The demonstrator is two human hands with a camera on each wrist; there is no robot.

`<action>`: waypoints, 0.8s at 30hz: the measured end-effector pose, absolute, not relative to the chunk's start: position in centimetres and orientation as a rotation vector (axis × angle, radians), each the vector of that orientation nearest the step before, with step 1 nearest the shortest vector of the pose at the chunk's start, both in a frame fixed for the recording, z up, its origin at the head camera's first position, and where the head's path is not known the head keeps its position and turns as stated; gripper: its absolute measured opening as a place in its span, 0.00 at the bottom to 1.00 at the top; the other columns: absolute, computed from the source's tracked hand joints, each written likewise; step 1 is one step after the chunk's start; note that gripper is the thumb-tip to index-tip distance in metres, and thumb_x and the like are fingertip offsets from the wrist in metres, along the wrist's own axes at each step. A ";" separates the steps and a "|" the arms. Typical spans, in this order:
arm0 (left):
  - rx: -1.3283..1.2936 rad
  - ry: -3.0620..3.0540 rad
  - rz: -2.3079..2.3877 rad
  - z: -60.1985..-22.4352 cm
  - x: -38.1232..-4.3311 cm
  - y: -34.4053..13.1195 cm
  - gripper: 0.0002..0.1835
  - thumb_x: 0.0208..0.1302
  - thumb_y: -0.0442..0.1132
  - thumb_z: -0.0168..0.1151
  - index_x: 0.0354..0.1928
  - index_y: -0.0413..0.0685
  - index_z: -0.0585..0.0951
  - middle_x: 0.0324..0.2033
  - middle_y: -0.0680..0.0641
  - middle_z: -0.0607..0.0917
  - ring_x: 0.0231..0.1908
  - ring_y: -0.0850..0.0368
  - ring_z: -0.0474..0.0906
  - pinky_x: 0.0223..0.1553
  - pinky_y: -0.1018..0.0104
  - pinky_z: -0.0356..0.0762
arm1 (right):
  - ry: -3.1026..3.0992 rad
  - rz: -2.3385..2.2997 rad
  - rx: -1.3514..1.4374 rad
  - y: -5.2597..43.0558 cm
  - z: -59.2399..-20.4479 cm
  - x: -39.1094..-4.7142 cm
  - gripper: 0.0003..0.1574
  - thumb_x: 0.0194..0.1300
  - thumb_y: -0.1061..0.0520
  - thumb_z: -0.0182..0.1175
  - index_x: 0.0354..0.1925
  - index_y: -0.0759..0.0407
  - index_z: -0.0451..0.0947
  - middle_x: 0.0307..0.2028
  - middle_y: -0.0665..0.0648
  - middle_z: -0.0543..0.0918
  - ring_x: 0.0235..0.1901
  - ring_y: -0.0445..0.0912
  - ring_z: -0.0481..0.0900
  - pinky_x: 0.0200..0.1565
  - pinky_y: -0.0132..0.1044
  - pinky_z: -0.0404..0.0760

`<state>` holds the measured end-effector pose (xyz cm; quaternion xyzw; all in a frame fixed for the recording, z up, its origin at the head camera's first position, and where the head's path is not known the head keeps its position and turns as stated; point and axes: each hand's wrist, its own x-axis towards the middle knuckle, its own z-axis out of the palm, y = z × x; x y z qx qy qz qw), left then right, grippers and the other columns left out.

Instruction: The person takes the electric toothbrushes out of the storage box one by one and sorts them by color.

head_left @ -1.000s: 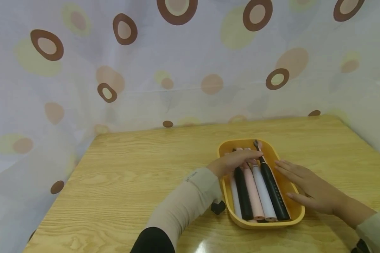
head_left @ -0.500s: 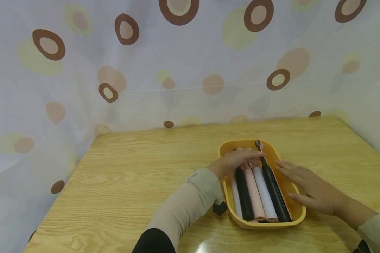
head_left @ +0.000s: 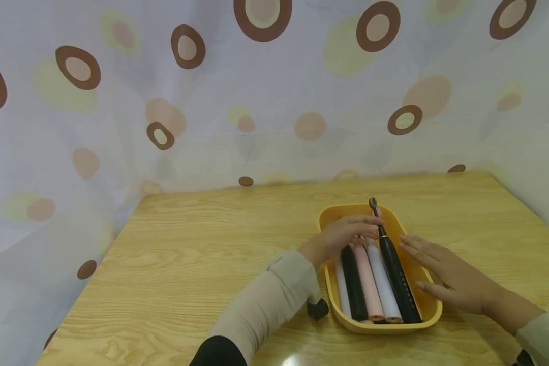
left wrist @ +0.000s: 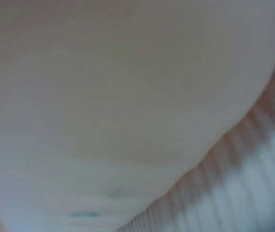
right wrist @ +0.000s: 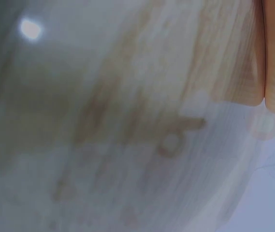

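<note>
Inside a yellow tray (head_left: 430, 324) lie several electric toothbrushes side by side. On the right of the row is a black electric toothbrush (head_left: 397, 277) with a gold ring; its head tilts up near the far rim. My left hand (head_left: 343, 235) reaches over the row and pinches this toothbrush at its neck, the thumb hidden. To its left lie a white handle (head_left: 384, 284), a pink handle (head_left: 368, 284) and another black handle (head_left: 354, 284), their upper ends covered by my hand. My right hand (head_left: 453, 277) rests along the tray's right rim, fingers straight.
The tray stands on a wood-grain table (head_left: 201, 254), right of centre. A patterned curtain (head_left: 274, 91) hangs behind and at both sides. A small black object (head_left: 317, 309) shows under my left sleeve. The left wrist view is mostly a blurred pale surface.
The black toothbrush's head has risen slightly towards the far rim with my left fingers at its neck. My right hand has stayed at the tray's right rim.
</note>
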<state>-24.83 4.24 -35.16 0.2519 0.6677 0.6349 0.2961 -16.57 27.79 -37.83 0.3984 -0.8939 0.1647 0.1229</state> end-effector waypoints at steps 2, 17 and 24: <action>0.659 1.729 1.739 -35.3 -24.6 4.3 0.19 0.62 0.42 0.48 0.54 0.46 0.71 0.42 0.54 0.77 0.41 0.63 0.73 0.45 0.66 0.69 | -2.620 0.470 1.156 27.8 -37.8 -16.6 0.42 0.54 0.53 0.57 0.62 0.64 0.52 0.62 0.63 0.54 0.62 0.44 0.45 0.58 0.23 0.38; 0.538 1.322 2.138 -34.6 -22.0 5.0 0.18 0.60 0.37 0.47 0.52 0.39 0.65 0.43 0.47 0.73 0.40 0.53 0.73 0.46 0.54 0.70 | -2.621 0.483 1.166 28.3 -37.8 -16.2 0.42 0.55 0.53 0.57 0.63 0.63 0.51 0.62 0.61 0.53 0.62 0.43 0.44 0.57 0.22 0.37; 0.516 1.283 2.165 -34.5 -21.1 5.3 0.22 0.58 0.39 0.48 0.55 0.44 0.64 0.46 0.46 0.72 0.40 0.54 0.72 0.47 0.53 0.69 | -2.655 0.494 1.162 28.7 -37.5 -16.1 0.44 0.53 0.54 0.58 0.63 0.62 0.51 0.62 0.63 0.53 0.62 0.44 0.44 0.57 0.22 0.37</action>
